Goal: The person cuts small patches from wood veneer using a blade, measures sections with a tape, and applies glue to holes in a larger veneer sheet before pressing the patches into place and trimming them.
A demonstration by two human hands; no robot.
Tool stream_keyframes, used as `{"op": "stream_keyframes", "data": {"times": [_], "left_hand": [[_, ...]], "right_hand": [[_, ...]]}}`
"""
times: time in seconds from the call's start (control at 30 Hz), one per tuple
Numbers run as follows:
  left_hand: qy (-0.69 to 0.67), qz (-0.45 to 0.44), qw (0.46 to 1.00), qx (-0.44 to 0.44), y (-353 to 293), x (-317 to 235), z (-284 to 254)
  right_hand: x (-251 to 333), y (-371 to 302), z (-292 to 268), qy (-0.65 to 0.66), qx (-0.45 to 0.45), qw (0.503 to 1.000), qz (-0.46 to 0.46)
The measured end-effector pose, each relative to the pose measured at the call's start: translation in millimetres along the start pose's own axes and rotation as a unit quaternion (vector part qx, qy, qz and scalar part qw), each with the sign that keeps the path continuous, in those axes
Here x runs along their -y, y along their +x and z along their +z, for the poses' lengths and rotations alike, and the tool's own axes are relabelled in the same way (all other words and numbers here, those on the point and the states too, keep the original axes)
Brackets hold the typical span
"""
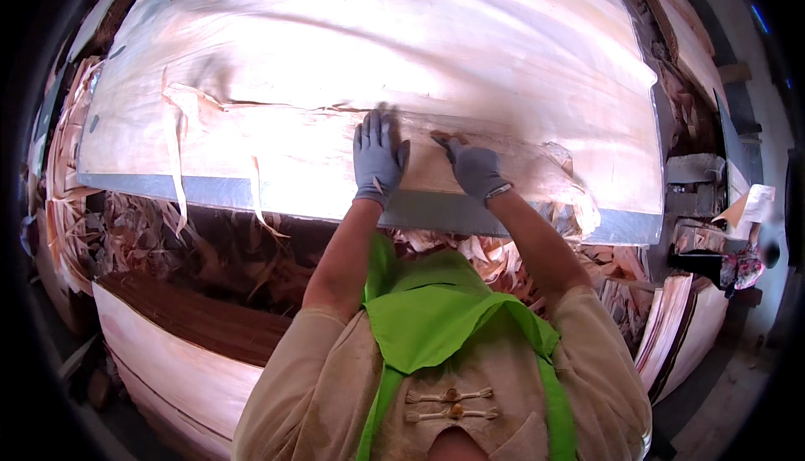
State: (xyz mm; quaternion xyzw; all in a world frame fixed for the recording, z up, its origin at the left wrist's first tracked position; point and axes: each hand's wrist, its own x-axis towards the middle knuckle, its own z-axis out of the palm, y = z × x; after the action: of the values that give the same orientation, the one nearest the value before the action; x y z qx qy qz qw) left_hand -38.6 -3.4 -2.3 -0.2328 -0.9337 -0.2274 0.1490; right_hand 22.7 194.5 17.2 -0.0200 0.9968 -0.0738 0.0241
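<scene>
Two grey-gloved hands on a big pale wood-like sheet (pixel 377 59), which lies under the fingers and runs far ahead and to both sides.
Left hand (pixel 379 159): palm down, fingers straight and slightly spread, thumb out, tips by a ragged tear line (pixel 293 108) that runs off to their left. Right hand (pixel 478 169): index reaching forward-left to a small brown patch (pixel 451 137) at its tip; other fingers look curled, can't tell if they pinch anything. Loose peeled strip (pixel 175 159) well left of left fingers, hanging over the grey board edge (pixel 310 196). Frayed pieces (pixel 570 197) right of right fingers. Scrap shavings (pixel 151 226) nearer the body than the fingers, below the edge.
</scene>
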Motion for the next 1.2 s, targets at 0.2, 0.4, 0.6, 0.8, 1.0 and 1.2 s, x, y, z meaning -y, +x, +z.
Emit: {"op": "stream_keyframes", "data": {"times": [0.2, 0.4, 0.6, 0.8, 1.0, 1.2], "left_hand": [[-0.016, -0.057, 0.998, -0.031, -1.1, -3.4, 4.5], [0.029, -0.037, 0.999, 0.0, 2.8, -2.9, 1.9], [0.101, -0.007, 0.995, 0.02, 2.7, -4.8, 1.4], [0.117, 0.012, 0.993, 0.004, 4.9, -11.3, 2.0], [0.125, 0.014, 0.992, -0.005, 1.6, -7.4, 3.8], [0.135, 0.001, 0.991, 0.018, -2.4, -0.6, 8.3]], "right_hand": [[59.7, 86.2, 6.8, 0.022, -0.033, 0.993, -0.107], [39.4, 97.2, 13.3, 0.038, 0.033, 0.994, -0.099], [-50.7, 37.2, -26.0, 0.038, 0.036, 0.998, -0.029], [-114.4, -53.9, -9.3, 0.03, 0.064, 0.988, 0.134], [-116.7, -132.7, -23.6, 0.072, 0.074, 0.955, 0.277], [-132.0, -259.8, 2.8, 0.013, 0.022, 0.949, 0.315]]}}
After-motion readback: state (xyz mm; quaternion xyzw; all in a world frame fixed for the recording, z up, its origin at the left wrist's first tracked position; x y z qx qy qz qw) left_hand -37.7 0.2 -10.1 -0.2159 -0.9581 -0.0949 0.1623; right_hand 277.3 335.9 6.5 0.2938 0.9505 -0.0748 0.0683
